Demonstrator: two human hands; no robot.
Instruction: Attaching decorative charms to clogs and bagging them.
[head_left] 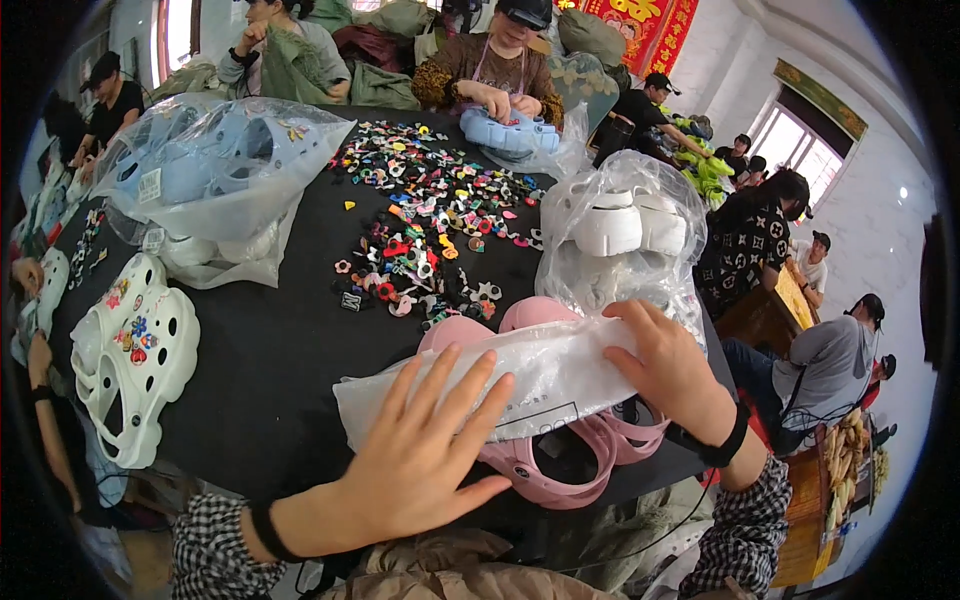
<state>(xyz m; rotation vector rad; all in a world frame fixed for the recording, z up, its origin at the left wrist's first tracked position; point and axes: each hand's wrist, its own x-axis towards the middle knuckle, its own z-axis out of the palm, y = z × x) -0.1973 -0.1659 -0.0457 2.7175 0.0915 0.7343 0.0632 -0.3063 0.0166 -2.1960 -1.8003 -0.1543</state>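
Note:
A folded clear plastic bag (pixel 545 375) lies across a pair of pink clogs (pixel 555 465) at the table's near edge. Their toes and heel straps show beyond it; the middle is covered. My left hand (pixel 410 470) is open, fingers spread, over the bag's near left part. At the bag's right end, my right hand (pixel 670 365) has thumb and fingers closed about its edge. Just beyond that hand stand white clogs (pixel 630 225) in a clear bag. A white clog (pixel 135 355) with colourful charms lies at the left.
Loose shoe charms (pixel 430 220) cover the middle of the black table (pixel 260 390). Bagged blue clogs (pixel 215 155) stand at the far left. Opposite, a person's hands (pixel 500 100) work on a blue clog (pixel 510 135). Another worker's arm (pixel 50 420) is at the left edge.

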